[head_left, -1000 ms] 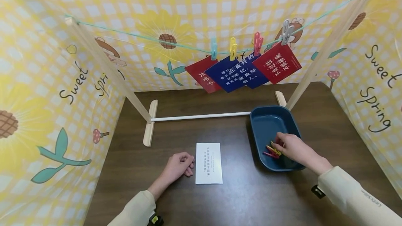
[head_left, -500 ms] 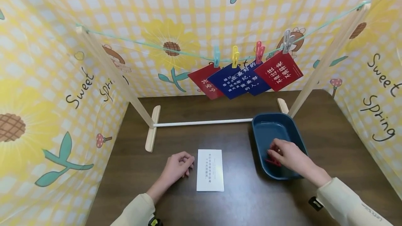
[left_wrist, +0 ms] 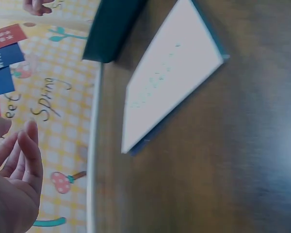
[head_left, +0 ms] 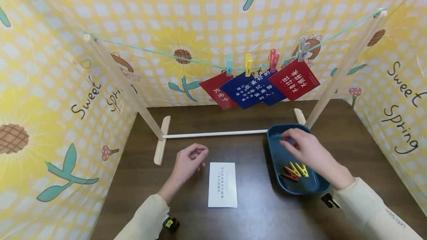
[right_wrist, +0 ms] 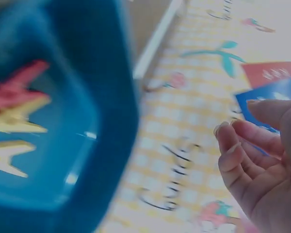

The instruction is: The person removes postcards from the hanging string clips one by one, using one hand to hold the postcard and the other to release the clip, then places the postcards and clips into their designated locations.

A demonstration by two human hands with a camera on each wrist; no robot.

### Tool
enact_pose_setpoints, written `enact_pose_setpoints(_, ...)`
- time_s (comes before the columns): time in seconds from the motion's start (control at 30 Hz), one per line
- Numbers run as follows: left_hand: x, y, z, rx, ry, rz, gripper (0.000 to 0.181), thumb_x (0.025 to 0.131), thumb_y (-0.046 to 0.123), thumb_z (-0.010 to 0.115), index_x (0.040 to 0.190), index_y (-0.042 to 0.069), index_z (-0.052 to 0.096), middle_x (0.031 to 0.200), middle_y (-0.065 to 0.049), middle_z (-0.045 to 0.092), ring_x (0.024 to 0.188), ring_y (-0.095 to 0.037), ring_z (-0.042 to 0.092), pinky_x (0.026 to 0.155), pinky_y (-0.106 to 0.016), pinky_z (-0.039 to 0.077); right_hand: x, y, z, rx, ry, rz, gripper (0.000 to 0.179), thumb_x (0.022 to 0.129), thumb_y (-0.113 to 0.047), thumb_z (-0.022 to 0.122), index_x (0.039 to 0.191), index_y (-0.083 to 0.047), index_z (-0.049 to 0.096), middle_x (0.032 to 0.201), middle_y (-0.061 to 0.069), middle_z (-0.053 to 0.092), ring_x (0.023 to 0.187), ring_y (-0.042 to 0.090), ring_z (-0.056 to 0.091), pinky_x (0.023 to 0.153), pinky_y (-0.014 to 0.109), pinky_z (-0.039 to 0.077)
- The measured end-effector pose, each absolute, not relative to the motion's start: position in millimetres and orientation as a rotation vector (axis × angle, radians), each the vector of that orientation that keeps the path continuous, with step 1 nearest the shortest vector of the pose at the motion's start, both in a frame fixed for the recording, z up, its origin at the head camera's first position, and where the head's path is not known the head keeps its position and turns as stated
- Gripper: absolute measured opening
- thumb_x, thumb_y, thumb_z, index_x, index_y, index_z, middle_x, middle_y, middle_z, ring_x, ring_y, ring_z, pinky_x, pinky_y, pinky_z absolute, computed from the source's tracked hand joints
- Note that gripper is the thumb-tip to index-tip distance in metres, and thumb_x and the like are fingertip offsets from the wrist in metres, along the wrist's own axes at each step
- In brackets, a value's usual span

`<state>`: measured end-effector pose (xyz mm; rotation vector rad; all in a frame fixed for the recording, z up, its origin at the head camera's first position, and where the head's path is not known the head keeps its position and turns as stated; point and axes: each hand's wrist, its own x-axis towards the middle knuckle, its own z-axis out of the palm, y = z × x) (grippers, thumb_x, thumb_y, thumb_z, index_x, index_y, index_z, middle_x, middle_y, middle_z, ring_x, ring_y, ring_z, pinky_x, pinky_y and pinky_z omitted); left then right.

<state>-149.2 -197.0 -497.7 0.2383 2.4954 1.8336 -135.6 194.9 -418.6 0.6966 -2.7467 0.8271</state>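
My right hand (head_left: 310,155) hovers over the dark blue tray (head_left: 272,166) with loosely bent fingers. In the right wrist view nothing lies between that thumb and the fingertips (right_wrist: 224,133). Red clothespins (head_left: 289,174) and yellow clothespins (head_left: 303,169) lie on the tray's floor, below and nearer than this hand. My left hand (head_left: 188,162) is raised beyond the far left corner of a small stack of white cards (head_left: 222,186). Its fingers curve loosely, and the left wrist view shows no object in them. Printed text marks the top card.
A green string (head_left: 150,50) runs between two wooden posts (head_left: 347,69). Red cards (head_left: 294,80) and blue cards (head_left: 247,90) hang from it by several clothespins. A white rod (head_left: 217,134) joins the stand's feet low on the table. Patterned cloth (head_left: 186,10) encloses the back and sides.
My right hand has lifted off the clothespins and moved away from me, leaving them in the tray. The left hand has risen and shifted away from me, from beside the white cards.
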Motion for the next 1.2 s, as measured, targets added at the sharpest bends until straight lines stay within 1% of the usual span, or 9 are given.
enact_pose_setpoints(0.07,-154,-193,-492,0.272,2.5,1.879,0.014,0.099,0.017,0.074,0.107,0.005,0.075,0.089,-0.018,0.072,0.063,-0.045,0.066,0.05,-0.03,0.054,-140,194,-408,0.719,-2.683,0.813,0.022,0.089,-0.006,0.082,0.107,-0.005,0.07,0.097,0.006,0.073,0.07,0.007,0.061,0.063,0.024,0.058)
enact_pose_setpoints(0.3,-170,-181,-477,0.365,2.492,2.012,0.015,0.099,0.016,0.074,0.111,0.007,0.075,0.093,-0.012,0.074,0.057,-0.015,0.066,0.053,-0.036,0.056,-154,183,-374,0.827,-2.54,0.754,0.026,0.085,-0.003,0.083,0.108,-0.006,0.07,0.092,0.004,0.07,0.069,0.006,0.057,0.059,0.024,0.055)
enact_pose_setpoints(0.43,-178,-176,-471,0.407,2.45,2.113,0.019,0.099,0.016,0.074,0.115,0.006,0.074,0.099,-0.014,0.074,0.062,-0.018,0.07,0.053,-0.036,0.056,-161,177,-352,0.856,-2.497,0.757,0.027,0.086,-0.002,0.083,0.109,-0.006,0.07,0.095,0.005,0.071,0.072,0.007,0.06,0.062,0.026,0.056)
enact_pose_setpoints(0.57,-187,-172,-465,0.412,2.436,2.186,0.021,0.099,0.015,0.074,0.118,0.005,0.073,0.103,-0.015,0.074,0.065,-0.018,0.07,0.053,-0.038,0.057,-169,170,-330,0.889,-2.438,0.738,0.029,0.085,-0.002,0.083,0.111,-0.006,0.069,0.095,0.005,0.07,0.072,0.008,0.059,0.064,0.019,0.052)
enact_pose_setpoints(0.7,-199,-172,-460,0.435,2.399,2.263,0.023,0.099,0.013,0.073,0.119,0.002,0.072,0.102,-0.014,0.074,0.065,-0.014,0.069,0.053,-0.03,0.056,-176,163,-309,0.912,-2.355,0.739,0.03,0.084,0.0,0.084,0.111,-0.003,0.071,0.096,0.007,0.071,0.073,0.009,0.06,0.068,0.013,0.047)
enact_pose_setpoints(0.8,-209,-173,-457,0.43,2.35,2.359,0.024,0.099,0.009,0.073,0.119,-0.003,0.071,0.099,-0.009,0.074,0.062,-0.012,0.067,0.052,-0.023,0.054,-183,154,-293,0.937,-2.33,0.739,0.028,0.086,-0.002,0.083,0.112,-0.003,0.071,0.097,0.008,0.071,0.074,0.01,0.06,0.069,0.013,0.046)
enact_pose_setpoints(0.93,-222,-173,-451,0.412,2.309,2.434,0.026,0.099,0.009,0.073,0.12,-0.005,0.07,0.099,-0.003,0.075,0.06,-0.012,0.067,0.053,-0.022,0.053,-196,139,-271,0.998,-2.311,0.696,0.026,0.089,-0.004,0.082,0.113,-0.002,0.071,0.093,0.008,0.068,0.073,0.011,0.057,0.067,0.017,0.045)
enact_pose_setpoints(1.07,-233,-170,-445,0.425,2.286,2.433,0.029,0.099,0.01,0.072,0.123,-0.005,0.068,0.107,-0.011,0.076,0.062,-0.013,0.068,0.054,-0.023,0.054,-209,127,-249,1.06,-2.284,0.653,0.024,0.091,-0.005,0.08,0.112,-0.001,0.069,0.093,0.01,0.069,0.072,0.016,0.058,0.066,0.025,0.046)
enact_pose_setpoints(1.2,-243,-164,-439,0.452,2.269,2.456,0.028,0.099,0.008,0.072,0.124,-0.005,0.068,0.114,-0.022,0.072,0.062,-0.012,0.068,0.053,-0.023,0.054,-222,112,-228,1.104,-2.312,0.628,0.022,0.095,-0.008,0.077,0.114,-0.001,0.068,0.106,0.013,0.073,0.082,0.022,0.064,0.074,0.035,0.053)
